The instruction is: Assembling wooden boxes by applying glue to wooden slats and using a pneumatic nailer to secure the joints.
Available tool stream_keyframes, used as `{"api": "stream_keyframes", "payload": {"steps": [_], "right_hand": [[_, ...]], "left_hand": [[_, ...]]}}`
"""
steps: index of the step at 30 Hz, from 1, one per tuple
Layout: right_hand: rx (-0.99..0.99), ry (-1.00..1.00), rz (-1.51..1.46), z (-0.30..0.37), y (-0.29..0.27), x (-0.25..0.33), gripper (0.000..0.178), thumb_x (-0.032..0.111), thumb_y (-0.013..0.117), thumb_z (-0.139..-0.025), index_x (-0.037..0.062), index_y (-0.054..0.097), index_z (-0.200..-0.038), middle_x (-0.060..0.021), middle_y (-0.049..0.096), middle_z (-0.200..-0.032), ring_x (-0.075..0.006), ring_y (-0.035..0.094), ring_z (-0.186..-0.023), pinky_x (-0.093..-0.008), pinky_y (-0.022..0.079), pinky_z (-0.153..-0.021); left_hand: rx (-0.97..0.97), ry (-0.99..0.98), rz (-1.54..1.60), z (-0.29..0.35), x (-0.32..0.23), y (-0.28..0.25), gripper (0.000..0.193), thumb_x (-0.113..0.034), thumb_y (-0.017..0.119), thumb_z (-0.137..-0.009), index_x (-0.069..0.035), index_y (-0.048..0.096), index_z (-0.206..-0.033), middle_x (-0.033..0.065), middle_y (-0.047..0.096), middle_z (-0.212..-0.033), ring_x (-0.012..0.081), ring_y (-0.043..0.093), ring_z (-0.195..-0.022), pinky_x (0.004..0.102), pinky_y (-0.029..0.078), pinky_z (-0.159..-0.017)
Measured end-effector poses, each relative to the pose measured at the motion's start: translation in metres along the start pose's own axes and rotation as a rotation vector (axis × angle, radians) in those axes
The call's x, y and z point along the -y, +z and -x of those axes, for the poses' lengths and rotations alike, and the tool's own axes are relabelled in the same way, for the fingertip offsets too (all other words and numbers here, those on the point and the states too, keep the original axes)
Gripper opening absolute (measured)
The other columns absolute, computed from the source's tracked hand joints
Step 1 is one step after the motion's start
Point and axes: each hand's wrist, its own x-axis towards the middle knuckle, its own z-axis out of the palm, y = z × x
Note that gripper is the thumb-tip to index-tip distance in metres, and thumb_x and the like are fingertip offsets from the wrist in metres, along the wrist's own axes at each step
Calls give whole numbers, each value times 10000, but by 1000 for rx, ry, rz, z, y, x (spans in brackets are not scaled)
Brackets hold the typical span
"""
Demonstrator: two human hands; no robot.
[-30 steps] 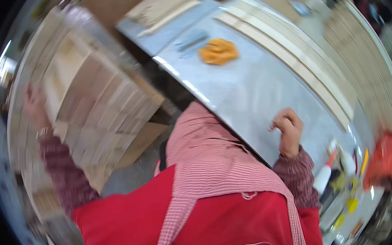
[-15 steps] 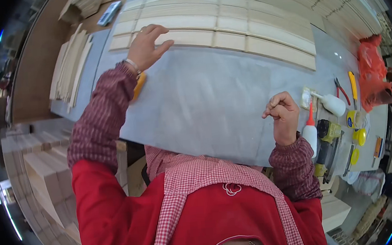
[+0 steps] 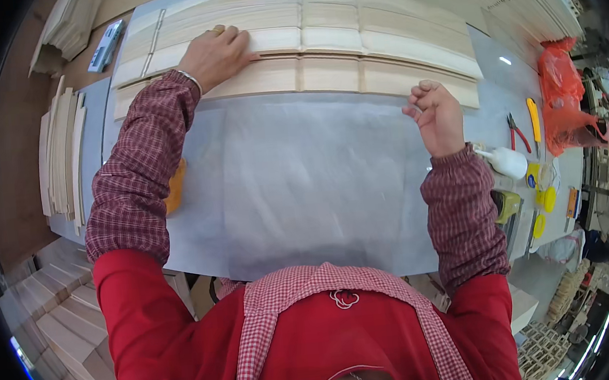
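Several pale wooden boards (image 3: 334, 37) lie side by side across the far part of the grey work table, with grooves running across them. My left hand (image 3: 217, 56) is on these boards, fingers bent down at the gap behind the nearest wooden board (image 3: 273, 77). Its fingertips are partly hidden, and it appears to grip that board's edge. Close to the board's right end, my right hand (image 3: 437, 117) hovers over the table with curled fingers. Whatever lies inside those fingers, if anything, is too small to make out.
At the left lie a stack of thin wood strips (image 3: 66, 156) and a blue-white box (image 3: 106, 46). A yellow object (image 3: 175, 189) sits beside my left forearm. On the right are a white bottle (image 3: 508, 163), red-handled pliers (image 3: 518, 135), a yellow cutter (image 3: 533, 123) and a red plastic bag (image 3: 563, 95).
My left hand has come down onto the boards, and the nearest board now shows a gap behind it. My right hand has moved forward, up to the boards. The view has shifted.
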Motion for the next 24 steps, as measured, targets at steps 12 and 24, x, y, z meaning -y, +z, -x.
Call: {"api": "stream_keyframes", "payload": {"steps": [12, 24], "right_hand": [[-112, 124, -202, -103, 0, -2, 236, 74, 631, -853, -83, 523, -992, -182, 618, -892, -272, 626, -786, -380, 567, -792], [-140, -40, -215, 25, -29, 11, 228, 30, 611, -854, -77, 534, -1040, -137, 632, -936, -208, 643, -769, -301, 578, -731]], "left_hand": [[-289, -699, 692, 28, -20, -50, 271, -308, 556, -919, -100, 594, -1089, 25, 611, -930, 159, 598, -801, 248, 491, -715], [-888, -1675, 1753, 123, 27, -74, 322, -206, 580, -911, 76, 517, -1053, 168, 558, -912, 232, 576, -849, 326, 528, -777]]}}
